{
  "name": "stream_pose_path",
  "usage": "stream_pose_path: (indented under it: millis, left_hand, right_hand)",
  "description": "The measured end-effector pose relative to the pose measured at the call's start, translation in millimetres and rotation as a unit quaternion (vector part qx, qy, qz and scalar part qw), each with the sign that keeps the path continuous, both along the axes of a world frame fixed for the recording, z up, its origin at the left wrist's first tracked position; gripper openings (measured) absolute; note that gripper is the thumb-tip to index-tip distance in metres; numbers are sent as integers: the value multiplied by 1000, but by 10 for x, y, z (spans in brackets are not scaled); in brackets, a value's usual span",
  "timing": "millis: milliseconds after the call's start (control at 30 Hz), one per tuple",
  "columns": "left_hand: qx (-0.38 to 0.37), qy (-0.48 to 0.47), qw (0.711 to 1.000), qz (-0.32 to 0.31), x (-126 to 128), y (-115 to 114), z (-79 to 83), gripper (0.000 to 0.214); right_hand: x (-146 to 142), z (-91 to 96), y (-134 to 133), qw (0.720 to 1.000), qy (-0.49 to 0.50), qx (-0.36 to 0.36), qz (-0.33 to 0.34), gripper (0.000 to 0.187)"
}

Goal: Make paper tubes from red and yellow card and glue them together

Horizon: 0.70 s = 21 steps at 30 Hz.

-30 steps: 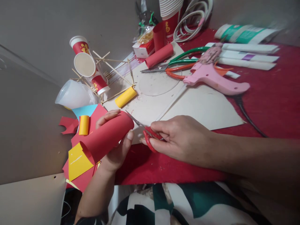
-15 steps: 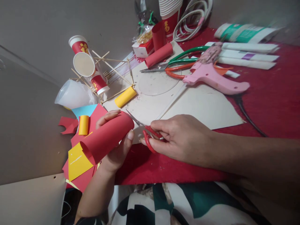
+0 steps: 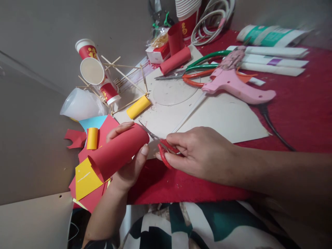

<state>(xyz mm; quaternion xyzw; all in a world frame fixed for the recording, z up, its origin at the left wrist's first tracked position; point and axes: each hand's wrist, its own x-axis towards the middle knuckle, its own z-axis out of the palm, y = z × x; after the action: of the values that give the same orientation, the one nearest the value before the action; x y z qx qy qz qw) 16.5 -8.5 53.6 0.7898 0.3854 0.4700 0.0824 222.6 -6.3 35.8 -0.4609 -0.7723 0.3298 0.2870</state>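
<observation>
My left hand (image 3: 132, 166) is wrapped round a large red paper tube (image 3: 119, 148), thumb on the near side and fingers over the far side. The tube lies slanted, its lower left end open. My right hand (image 3: 197, 152) grips small scissors (image 3: 166, 148) by their red handles. One blade shows beyond the tube's upper right end; whether the other blade is inside the tube is hidden. Under the tube lie red paper sheets (image 3: 88, 193) and a yellow paper piece (image 3: 86, 183). A small yellow paper roll (image 3: 138, 107) sits just beyond.
A pink glue gun (image 3: 233, 83) rests across green- and orange-handled pliers on the cream board (image 3: 228, 121). Behind stand red paper tubes (image 3: 175, 60), stacked paper cups (image 3: 188, 20) and a coiled white cable (image 3: 212, 24). Joined cups with sticks (image 3: 93, 71) stand at the left.
Almost nothing differs. The red tube's right end sits very slightly further right against the scissors; both hands keep their holds.
</observation>
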Motion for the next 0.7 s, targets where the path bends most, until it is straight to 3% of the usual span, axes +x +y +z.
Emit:
stream_pose_path:
  millis: [700]
  left_hand:
    - [-64,-25,998,-4,-38,-13,-16,53]
  right_hand:
    - [1,5,14,1000,-21,-17,11,37]
